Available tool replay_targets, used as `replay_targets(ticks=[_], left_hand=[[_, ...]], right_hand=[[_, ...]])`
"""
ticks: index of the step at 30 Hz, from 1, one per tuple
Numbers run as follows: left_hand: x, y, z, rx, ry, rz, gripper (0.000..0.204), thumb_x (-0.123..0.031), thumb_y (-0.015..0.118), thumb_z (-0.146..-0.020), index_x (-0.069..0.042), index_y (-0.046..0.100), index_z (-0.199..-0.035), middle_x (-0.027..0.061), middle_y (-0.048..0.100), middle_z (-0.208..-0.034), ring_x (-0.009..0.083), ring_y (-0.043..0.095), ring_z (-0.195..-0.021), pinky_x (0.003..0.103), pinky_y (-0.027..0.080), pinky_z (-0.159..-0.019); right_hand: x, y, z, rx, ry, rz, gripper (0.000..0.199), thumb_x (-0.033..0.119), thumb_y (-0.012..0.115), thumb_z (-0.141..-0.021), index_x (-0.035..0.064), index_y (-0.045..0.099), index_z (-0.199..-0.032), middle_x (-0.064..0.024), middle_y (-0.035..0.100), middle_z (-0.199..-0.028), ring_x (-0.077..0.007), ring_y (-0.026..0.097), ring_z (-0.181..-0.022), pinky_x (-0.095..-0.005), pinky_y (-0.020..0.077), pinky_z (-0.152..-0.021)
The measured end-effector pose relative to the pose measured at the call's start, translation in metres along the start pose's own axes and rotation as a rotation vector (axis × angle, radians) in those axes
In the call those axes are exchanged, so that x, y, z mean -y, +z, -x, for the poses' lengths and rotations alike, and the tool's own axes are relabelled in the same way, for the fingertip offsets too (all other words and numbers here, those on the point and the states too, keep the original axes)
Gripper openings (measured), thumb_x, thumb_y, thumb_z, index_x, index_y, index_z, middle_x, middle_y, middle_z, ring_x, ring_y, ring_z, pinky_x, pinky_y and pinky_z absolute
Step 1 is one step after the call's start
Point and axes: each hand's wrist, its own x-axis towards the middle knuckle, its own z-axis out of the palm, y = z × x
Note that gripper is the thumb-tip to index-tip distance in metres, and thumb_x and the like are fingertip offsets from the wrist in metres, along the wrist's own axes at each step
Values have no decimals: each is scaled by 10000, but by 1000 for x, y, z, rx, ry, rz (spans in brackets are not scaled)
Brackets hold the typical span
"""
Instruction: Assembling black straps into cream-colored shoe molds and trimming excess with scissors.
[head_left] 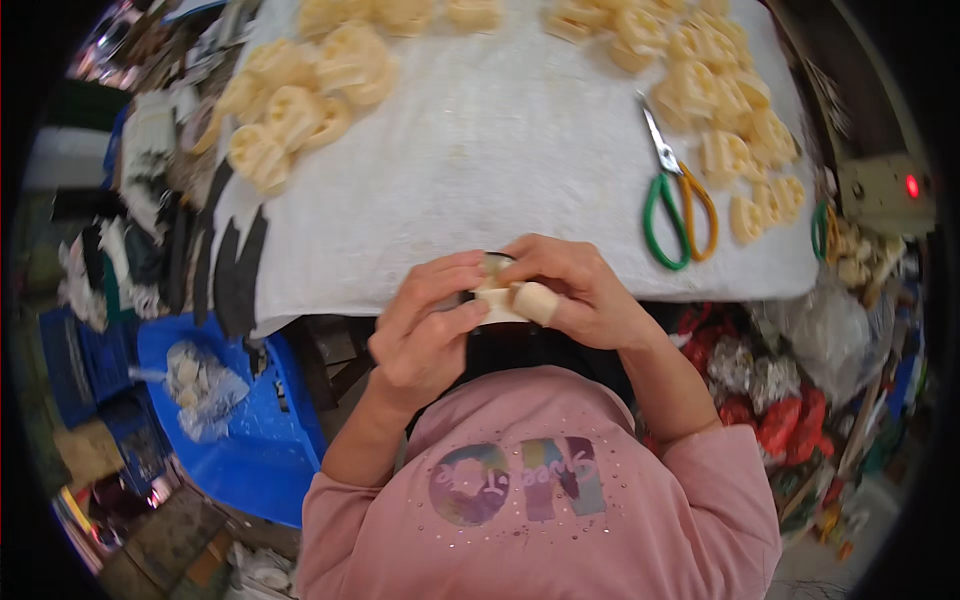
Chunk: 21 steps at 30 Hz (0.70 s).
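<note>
At the table's near edge, in front of my body, both hands are closed around a small cream-coloured piece that looks like a strip with a rolled end. My left hand pinches its left side with bent fingers. From the other side my right hand grips it, and the rolled end sticks out by the right thumb. A dark curved edge shows between the fingertips; what it belongs to is mostly hidden. Scissors with one green and one orange handle lie on the table to the right, blades pointing away.
White cloth covers the table. Cream-coloured looped bundles lie in a left heap and a right heap. Dark strips hang over the left edge. A blue tub stands lower left; plastic bags lie lower right.
</note>
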Motion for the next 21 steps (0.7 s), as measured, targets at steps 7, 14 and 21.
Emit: replay_targets(ticks=[7, 14, 21], left_hand=[[-3, -39, 15, -98, -190, -98, 200, 51, 641, -790, 12, 608, -983, 163, 633, -913, 244, 620, -803, 299, 503, -672], [-3, -158, 119, -518, -529, -989, 234, 96, 612, -752, -29, 662, -943, 101, 598, -997, 244, 574, -932, 313, 468, -788], [8, -201, 209, -438, -1079, -1261, 347, 38, 592, -759, -51, 632, -1092, 184, 535, -1152, 350, 513, -1085, 390, 425, -898]], right_hand=[[-11, 16, -12, -131, 23, -171, 445, 294, 438, -974, 24, 433, -1328, -116, 593, -1129, -177, 588, -928, -313, 494, -831], [-15, 3, -31, -190, 42, -125, 367, 175, 514, -938, 32, 477, -1274, -130, 591, -1117, -156, 583, -895, -316, 505, -805], [-12, 7, -46, -191, 7, -91, 341, 127, 551, -910, 37, 507, -1236, -122, 611, -1058, -133, 577, -845, -297, 499, -769]])
